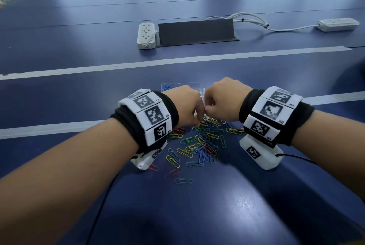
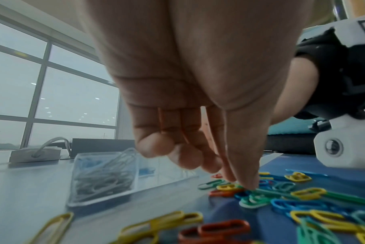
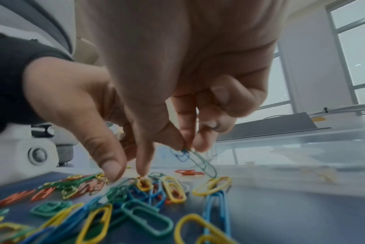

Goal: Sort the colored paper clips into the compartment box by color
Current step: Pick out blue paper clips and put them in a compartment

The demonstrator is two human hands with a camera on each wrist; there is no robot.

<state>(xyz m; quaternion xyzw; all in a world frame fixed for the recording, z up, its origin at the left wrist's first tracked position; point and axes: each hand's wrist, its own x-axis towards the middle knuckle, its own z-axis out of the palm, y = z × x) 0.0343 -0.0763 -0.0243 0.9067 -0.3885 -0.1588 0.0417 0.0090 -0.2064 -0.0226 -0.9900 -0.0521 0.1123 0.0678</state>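
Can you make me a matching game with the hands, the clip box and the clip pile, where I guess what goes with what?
Things:
1. right hand
2. left hand
3. box
4. pile
5. power strip

States:
A. lies loose and mixed on the table, nearest the person
B. pinches a teal clip
C. white, beside the grey flap
D. fingertips touch clips on the table
E. clear, holds silver clips

Pairs: 1-B, 2-D, 3-E, 4-A, 5-C

Compartment box [image 1: 182, 84] largely hidden behind both hands [image 1: 185, 104].
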